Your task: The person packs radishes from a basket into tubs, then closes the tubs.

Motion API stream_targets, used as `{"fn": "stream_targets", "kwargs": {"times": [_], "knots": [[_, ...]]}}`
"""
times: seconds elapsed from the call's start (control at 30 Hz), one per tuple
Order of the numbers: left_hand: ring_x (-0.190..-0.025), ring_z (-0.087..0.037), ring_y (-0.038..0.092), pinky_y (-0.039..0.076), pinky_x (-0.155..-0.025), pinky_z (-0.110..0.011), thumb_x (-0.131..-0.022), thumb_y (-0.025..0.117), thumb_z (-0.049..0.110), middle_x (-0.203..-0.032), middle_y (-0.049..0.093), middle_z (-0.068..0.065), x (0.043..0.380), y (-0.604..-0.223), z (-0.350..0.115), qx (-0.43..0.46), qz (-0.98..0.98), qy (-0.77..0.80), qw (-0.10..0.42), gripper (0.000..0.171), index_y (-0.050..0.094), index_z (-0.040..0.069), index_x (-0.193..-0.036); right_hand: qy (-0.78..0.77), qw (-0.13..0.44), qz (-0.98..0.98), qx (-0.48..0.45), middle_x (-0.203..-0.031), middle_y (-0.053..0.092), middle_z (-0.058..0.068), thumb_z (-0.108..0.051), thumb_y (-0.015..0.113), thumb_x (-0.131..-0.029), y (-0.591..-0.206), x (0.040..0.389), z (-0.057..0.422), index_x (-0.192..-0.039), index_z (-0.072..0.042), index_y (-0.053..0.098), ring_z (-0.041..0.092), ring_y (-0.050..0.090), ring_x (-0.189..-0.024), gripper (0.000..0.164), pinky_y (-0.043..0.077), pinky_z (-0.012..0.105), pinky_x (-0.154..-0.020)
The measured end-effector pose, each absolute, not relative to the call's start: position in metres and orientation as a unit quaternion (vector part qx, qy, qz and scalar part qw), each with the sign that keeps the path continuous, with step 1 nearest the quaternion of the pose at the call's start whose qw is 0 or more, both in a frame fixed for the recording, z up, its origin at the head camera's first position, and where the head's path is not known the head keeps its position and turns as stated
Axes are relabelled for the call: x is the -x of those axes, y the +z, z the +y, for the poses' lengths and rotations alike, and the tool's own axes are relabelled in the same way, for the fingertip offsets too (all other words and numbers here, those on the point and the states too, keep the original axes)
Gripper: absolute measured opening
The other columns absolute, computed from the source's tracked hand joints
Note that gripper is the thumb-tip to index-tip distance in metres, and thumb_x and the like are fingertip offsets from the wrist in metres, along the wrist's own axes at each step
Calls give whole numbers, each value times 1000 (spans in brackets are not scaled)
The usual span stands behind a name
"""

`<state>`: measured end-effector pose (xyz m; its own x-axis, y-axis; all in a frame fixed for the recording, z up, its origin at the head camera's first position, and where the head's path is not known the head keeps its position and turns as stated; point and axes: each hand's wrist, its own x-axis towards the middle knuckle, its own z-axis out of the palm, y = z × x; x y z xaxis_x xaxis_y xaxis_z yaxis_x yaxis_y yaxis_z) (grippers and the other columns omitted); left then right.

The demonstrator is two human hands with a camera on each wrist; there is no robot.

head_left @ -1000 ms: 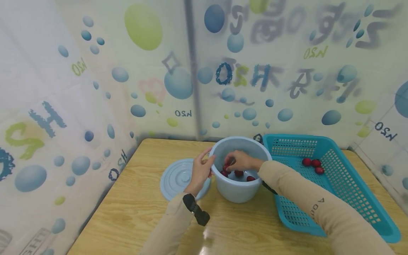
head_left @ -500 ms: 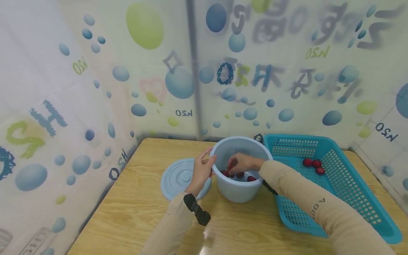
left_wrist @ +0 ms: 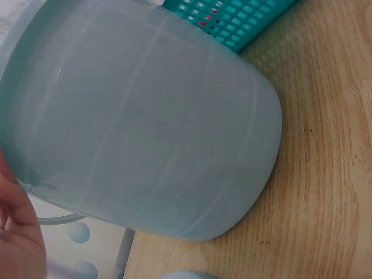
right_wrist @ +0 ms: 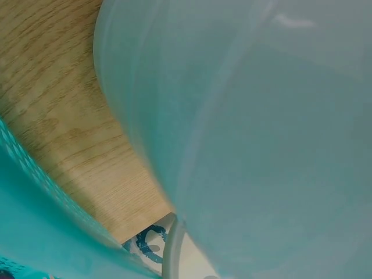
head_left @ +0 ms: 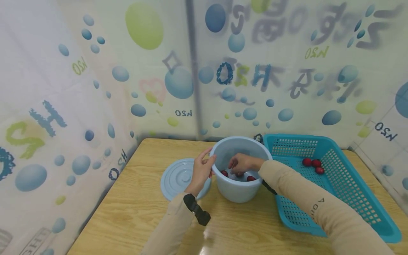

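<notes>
A light blue plastic bucket (head_left: 239, 191) stands upright on the wooden table. My left hand (head_left: 200, 170) holds its rim at the left; in the left wrist view that hand (left_wrist: 20, 232) shows at the rim with bent fingers. My right hand (head_left: 243, 163) reaches down inside the bucket, fingers pointing at the bottom. Small dark red plum-like fruits lie there: one fruit (head_left: 224, 173) at the left, another fruit (head_left: 251, 178) at the right, and a third partly covered by the right fingers. Whether those fingers hold a fruit, I cannot tell. The bucket wall hides the right hand from its wrist view.
A turquoise perforated basket (head_left: 360, 209) stands to the right of the bucket, with three red fruits (head_left: 316, 163) in its far part. The light blue lid (head_left: 173, 180) lies flat at the left, partly behind my left hand. A patterned curtain (head_left: 153, 88) borders the table's back.
The right hand has shifted slightly right inside the bucket. A red fruit seen at its fingertips earlier no longer shows there. The left hand and bucket stay in place.
</notes>
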<state>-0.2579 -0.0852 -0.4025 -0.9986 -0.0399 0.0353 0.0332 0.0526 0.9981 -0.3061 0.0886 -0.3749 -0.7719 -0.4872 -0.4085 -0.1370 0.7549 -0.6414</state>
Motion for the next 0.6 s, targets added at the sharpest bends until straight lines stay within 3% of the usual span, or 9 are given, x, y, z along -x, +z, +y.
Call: {"fn": "stream_targets", "kwargs": {"times": [0.17, 0.4, 0.6], "knots": [[-37, -8, 42, 35, -38, -19, -87, 55, 23, -52, 50, -1, 257, -401, -85, -6, -727, -687, 26, 41, 48, 19, -127, -315, 255, 896, 183, -93, 60, 10, -6, 61, -80, -376, 308, 90, -107, 1, 56, 26, 60, -82, 27, 49, 34, -72], [-36, -7, 41, 34, -37, -19, -87, 56, 22, -51, 50, -1, 257, -401, -84, -6, -726, -687, 29, 41, 49, 17, -127, -345, 182, 896, 214, -105, 58, 12, -10, 61, -82, -362, 309, 93, -106, -2, 57, 25, 55, -97, 26, 47, 35, -77], [-36, -8, 41, 34, -37, -19, -87, 56, 21, -51, 50, -2, 257, -402, -85, -7, -727, -686, 34, 40, 49, 18, -126, -407, 143, 874, 224, -106, 57, 13, -14, 59, -85, -343, 306, 103, -109, 2, 55, 26, 55, -94, 29, 49, 36, -74]]}}
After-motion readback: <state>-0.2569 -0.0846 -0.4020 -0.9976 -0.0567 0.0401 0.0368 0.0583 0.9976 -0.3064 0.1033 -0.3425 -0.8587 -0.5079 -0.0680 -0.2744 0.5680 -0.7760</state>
